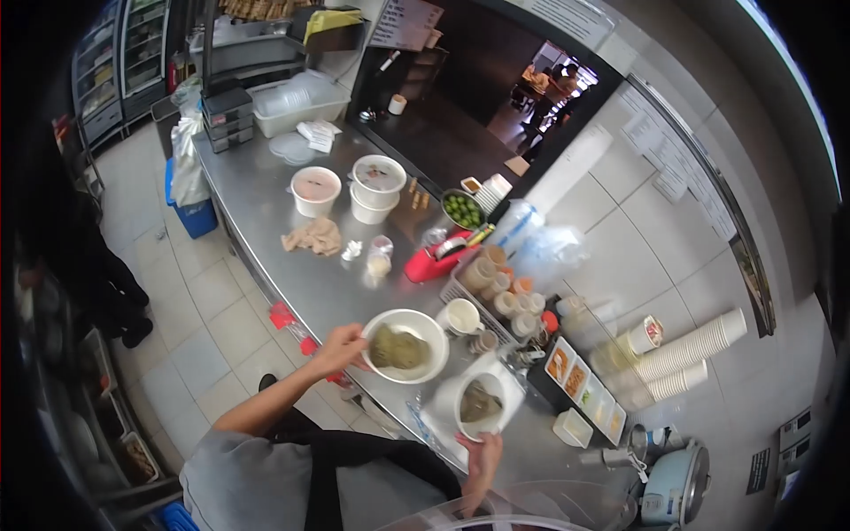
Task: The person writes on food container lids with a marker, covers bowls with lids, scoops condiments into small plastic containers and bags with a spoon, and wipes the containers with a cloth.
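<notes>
My left hand [343, 349] grips the rim of a wide white bowl [436, 336] that holds a greenish-brown food. Lower right, my right hand [481, 454] has hold of a smaller white bowl [502, 389] with similar food in it. This second bowl is tilted above a white sheet or bag [440, 404] on the steel counter. Beyond the wide bowl stands a white cup [460, 317]. Fingertips of both hands are partly hidden by the bowls.
Lidded tubs [316, 190], a crumpled cloth [312, 237], a red tape dispenser [434, 258] and a basket of jars [456, 288] stand on the counter [257, 212]. A condiment tray [580, 389] and a cooker [677, 482] are at right. A person [97, 257] stands at left.
</notes>
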`<state>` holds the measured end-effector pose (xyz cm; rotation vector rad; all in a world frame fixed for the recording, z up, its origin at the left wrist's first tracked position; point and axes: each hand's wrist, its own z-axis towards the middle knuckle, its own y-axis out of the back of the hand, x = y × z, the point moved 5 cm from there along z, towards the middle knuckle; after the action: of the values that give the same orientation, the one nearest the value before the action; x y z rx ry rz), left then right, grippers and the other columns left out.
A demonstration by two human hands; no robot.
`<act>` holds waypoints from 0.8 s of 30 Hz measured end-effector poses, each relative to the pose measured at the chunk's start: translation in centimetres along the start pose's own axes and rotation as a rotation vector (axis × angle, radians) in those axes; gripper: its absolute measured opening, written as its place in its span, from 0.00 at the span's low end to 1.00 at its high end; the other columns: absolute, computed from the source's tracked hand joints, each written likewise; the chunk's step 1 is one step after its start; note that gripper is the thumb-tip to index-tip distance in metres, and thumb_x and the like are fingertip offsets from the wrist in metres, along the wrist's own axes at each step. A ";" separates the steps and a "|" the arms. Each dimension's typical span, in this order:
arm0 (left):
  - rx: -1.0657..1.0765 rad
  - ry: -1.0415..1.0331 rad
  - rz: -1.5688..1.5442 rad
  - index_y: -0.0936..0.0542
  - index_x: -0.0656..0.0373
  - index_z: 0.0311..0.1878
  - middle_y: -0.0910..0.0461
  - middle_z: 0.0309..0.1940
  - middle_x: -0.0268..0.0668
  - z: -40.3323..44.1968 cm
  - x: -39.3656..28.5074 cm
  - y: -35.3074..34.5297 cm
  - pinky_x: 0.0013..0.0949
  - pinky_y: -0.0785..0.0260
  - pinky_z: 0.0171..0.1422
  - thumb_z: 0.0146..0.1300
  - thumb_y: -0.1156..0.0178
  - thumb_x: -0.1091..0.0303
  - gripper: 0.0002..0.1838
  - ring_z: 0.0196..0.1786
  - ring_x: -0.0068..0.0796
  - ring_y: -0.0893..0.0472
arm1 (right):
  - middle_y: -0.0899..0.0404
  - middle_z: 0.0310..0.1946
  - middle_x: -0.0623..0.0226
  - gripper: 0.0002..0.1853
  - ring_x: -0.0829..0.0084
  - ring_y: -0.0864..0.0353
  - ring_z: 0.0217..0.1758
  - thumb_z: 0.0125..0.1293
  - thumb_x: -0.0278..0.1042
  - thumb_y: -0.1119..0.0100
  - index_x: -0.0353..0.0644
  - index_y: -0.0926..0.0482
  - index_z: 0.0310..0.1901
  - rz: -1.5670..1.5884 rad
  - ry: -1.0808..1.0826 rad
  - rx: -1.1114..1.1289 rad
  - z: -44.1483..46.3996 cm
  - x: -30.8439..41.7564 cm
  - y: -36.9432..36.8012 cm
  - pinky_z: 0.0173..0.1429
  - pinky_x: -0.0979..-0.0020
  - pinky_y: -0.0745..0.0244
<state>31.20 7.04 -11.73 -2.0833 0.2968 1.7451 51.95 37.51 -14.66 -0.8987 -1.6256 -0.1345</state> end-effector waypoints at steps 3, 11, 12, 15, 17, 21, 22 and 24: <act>-0.338 -0.039 -0.104 0.32 0.69 0.36 0.27 0.29 0.40 -3.5 0.0 8.4 0.31 0.21 0.28 0.60 0.52 0.72 0.08 0.29 0.35 0.19 | 0.28 0.45 0.41 0.26 0.44 0.21 0.36 0.52 0.22 0.59 0.30 0.42 0.56 -0.105 -0.214 0.256 1.4 -4.3 -10.6 0.37 0.58 0.18; -0.738 -0.155 -0.063 0.38 0.61 0.26 0.30 0.22 0.37 -11.2 -0.1 29.0 0.31 0.22 0.24 0.61 0.53 0.74 0.08 0.23 0.29 0.21 | 0.32 0.50 0.42 0.26 0.45 0.22 0.42 0.57 0.20 0.65 0.33 0.48 0.60 -0.056 -0.401 0.574 2.7 -15.7 -35.2 0.42 0.57 0.18; -0.756 -0.182 -0.037 0.38 0.61 0.27 0.30 0.22 0.37 -12.0 -0.7 30.8 0.30 0.22 0.23 0.60 0.53 0.75 0.07 0.22 0.28 0.22 | 0.33 0.51 0.43 0.25 0.45 0.22 0.42 0.58 0.19 0.67 0.34 0.48 0.60 -0.060 -0.398 0.586 3.7 -17.5 -37.8 0.42 0.57 0.18; -0.801 -0.180 -0.041 0.37 0.61 0.27 0.28 0.23 0.38 -13.3 -2.0 34.9 0.30 0.22 0.24 0.60 0.53 0.75 0.06 0.22 0.28 0.22 | 0.34 0.53 0.44 0.24 0.47 0.22 0.44 0.61 0.20 0.69 0.35 0.48 0.61 -0.199 -0.335 0.684 6.2 -21.2 -46.9 0.43 0.58 0.18; -0.810 -0.152 -0.073 0.36 0.61 0.27 0.27 0.24 0.39 -13.8 -2.2 37.1 0.31 0.22 0.24 0.59 0.53 0.75 0.05 0.22 0.28 0.22 | 0.34 0.53 0.46 0.23 0.49 0.22 0.44 0.63 0.21 0.69 0.37 0.49 0.61 -0.182 -0.341 0.682 9.3 -25.5 -51.9 0.41 0.61 0.17; -0.753 -0.126 -0.136 0.34 0.62 0.29 0.26 0.26 0.41 -11.8 -1.8 39.9 0.32 0.21 0.26 0.59 0.53 0.75 0.04 0.23 0.31 0.21 | 0.35 0.53 0.48 0.22 0.52 0.20 0.40 0.64 0.22 0.67 0.41 0.49 0.61 -0.261 -0.293 0.591 12.8 -27.9 -61.4 0.37 0.61 0.17; -0.716 -0.120 -0.132 0.35 0.62 0.29 0.26 0.26 0.41 -10.5 -1.8 40.6 0.32 0.21 0.26 0.59 0.53 0.75 0.04 0.24 0.32 0.21 | 0.35 0.54 0.48 0.23 0.52 0.19 0.39 0.65 0.23 0.67 0.43 0.51 0.62 -0.257 -0.288 0.589 14.2 -28.8 -63.3 0.35 0.61 0.17; -0.637 -0.129 -0.134 0.36 0.61 0.28 0.26 0.26 0.41 -7.3 -1.7 41.6 0.33 0.21 0.27 0.59 0.53 0.74 0.05 0.24 0.33 0.20 | 0.35 0.54 0.48 0.22 0.53 0.19 0.38 0.67 0.27 0.64 0.46 0.51 0.61 -0.297 -0.341 0.535 17.7 -30.3 -66.1 0.33 0.62 0.16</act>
<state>20.18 -33.58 -16.10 -2.3046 -0.4908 2.0598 -2.85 -13.03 -21.09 -0.2737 -1.9737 0.2543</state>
